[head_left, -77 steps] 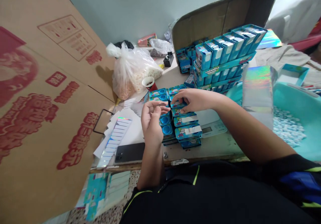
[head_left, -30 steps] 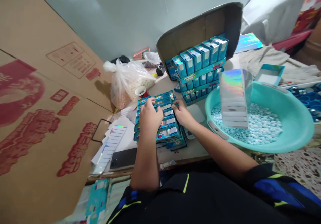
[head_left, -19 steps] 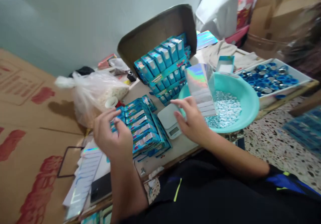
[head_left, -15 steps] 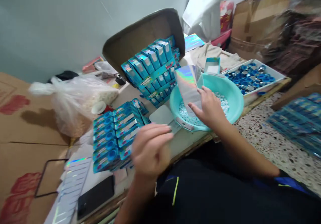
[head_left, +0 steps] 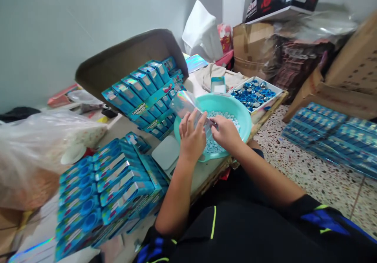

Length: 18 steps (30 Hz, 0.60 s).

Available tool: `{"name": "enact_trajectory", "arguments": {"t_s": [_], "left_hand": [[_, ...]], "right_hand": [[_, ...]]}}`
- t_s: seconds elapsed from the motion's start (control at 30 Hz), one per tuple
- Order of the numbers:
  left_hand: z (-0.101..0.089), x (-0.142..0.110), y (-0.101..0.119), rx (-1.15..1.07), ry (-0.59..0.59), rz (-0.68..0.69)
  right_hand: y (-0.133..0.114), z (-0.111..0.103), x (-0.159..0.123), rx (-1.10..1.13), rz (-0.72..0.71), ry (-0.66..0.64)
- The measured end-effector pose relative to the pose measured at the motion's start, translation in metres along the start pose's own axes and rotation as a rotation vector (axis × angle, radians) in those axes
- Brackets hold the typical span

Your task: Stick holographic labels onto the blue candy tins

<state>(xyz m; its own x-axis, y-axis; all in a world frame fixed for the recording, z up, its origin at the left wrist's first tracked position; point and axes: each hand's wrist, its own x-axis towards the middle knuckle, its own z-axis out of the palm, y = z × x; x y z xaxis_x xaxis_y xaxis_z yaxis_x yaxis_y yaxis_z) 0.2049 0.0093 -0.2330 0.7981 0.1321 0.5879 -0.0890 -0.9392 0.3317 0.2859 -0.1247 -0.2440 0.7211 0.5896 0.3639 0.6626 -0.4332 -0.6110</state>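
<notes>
Over the turquoise basin [head_left: 246, 112] I hold a clear, shiny plastic bag [head_left: 184, 101], tilted with its far end toward the left. My left hand [head_left: 192, 135] is closed on the bag, its fingers lying along the plastic. Beside it, my right hand [head_left: 226, 134] is curled in a fist at the bag's near end. A small dark piece shows at its fingertips; what it belongs to is hidden. Small pale blue pellets [head_left: 213, 147] cover the bottom of the basin. A white kitchen scale [head_left: 166, 152] sits just left of my left hand.
Blue candy boxes [head_left: 118, 180] stack at the left, with more in a tilted carton [head_left: 123, 51] behind. A white tray [head_left: 278, 91] of blue and silver caps stands beyond the basin. Wrapped blue boxes [head_left: 332, 137] lie on the right. A large plastic sack [head_left: 35, 157] is far left.
My left hand has moved from in front of the boxes up to the bag and closed on it. My right hand has turned into a fist. The view has swung right.
</notes>
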Motion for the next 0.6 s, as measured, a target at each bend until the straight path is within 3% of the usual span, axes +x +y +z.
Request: {"name": "enact_trajectory", "arguments": {"t_s": [0.2,0.33,0.47,0.6], "left_hand": [[0.0,0.0,-0.005,-0.106,0.021,-0.014],[0.001,0.001,-0.01,-0.182,0.041,0.095],[0.001,0.002,-0.01,-0.139,0.05,0.177],[0.002,0.003,-0.009,-0.079,0.067,0.204]], "right_hand": [[-0.011,-0.01,-0.004,0.143,-0.051,0.14],[-0.015,-0.019,-0.008,0.273,0.001,0.133],[-0.016,-0.018,-0.011,0.308,0.025,0.224],[-0.013,-0.011,-0.009,0.336,-0.046,0.333]]}}
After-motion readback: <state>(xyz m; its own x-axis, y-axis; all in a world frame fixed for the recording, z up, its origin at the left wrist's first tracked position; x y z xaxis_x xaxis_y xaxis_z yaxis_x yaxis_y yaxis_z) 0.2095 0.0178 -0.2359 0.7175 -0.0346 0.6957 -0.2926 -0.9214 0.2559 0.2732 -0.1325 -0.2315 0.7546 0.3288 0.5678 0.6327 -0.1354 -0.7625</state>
